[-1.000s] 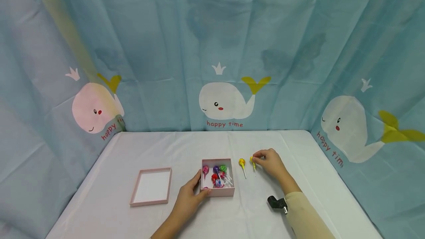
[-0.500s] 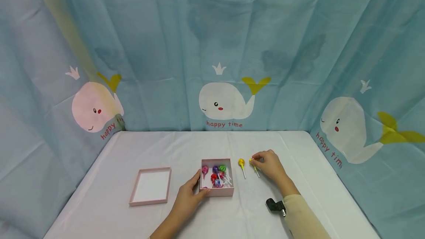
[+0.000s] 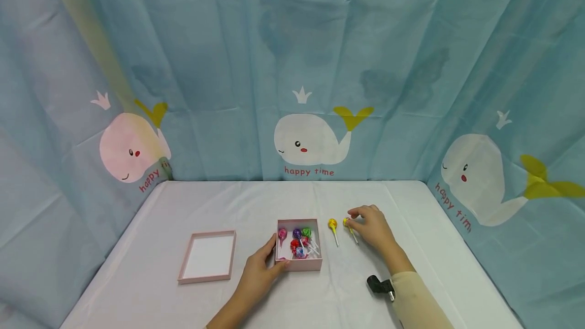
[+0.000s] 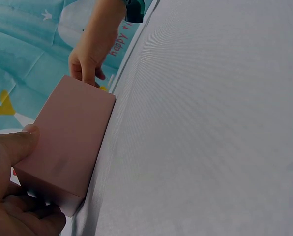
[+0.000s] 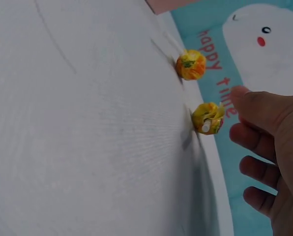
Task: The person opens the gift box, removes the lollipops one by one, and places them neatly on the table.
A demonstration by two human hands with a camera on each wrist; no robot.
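My left hand grips the left side of an open pink box, thumb on its near wall and fingers around the corner. Inside lie several wrapped lollipops, among them a pink one, a purple one and a green one. Right of the box, two yellow lollipops rest on the table, the nearer to the box with its stick toward me. By the other yellow lollipop is my right hand, thumb and fingers spread and apart from it in the right wrist view.
The pink-rimmed box lid lies inside up on the white tablecloth, left of the box. A blue whale-print curtain stands behind the table and along both sides. A black wrist camera juts from the right sleeve.
The second yellow lollipop was between my right fingers; it now lies beside the first, its stick slanting right. Those fingers have come off it. My left hand stays on the box.
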